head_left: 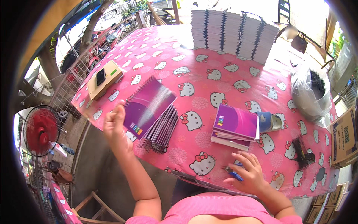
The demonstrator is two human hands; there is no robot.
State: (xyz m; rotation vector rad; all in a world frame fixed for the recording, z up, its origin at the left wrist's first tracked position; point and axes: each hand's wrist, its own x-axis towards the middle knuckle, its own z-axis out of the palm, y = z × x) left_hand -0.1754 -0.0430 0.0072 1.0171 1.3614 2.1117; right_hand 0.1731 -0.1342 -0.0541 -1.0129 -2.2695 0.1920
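Your left hand [116, 121] is up by the left edge of a purple notebook [147, 102], fingers partly bent. Can't tell if it's pinching that edge or just beside it. The notebook has a glossy cover with a bright streak of glare, and it lies at an angle on a fanned pile [164, 130] of spiral-bound edges, all bumpy dark loops.

Your right hand [248, 172] is palm-down with fingers spread over a blue-handled tool [235, 175] near the table edge. Your hand covers most of it, so no telling if you've got a grip on it.

Just past that hand there's a shorter stack [236, 121] of shiny purple notebooks with pale page edges, a bit unevenly piled, and a rounded blue thing [265, 121] right beside it. Further right you've got a bristly clump of black coils [304, 153] and a crinkly see-through plastic bag [306, 102] with more dark coils inside. Tall white paper blocks [233, 35] with dark spiral spines stand at the far side of the smooth pink tablecloth [175, 93].
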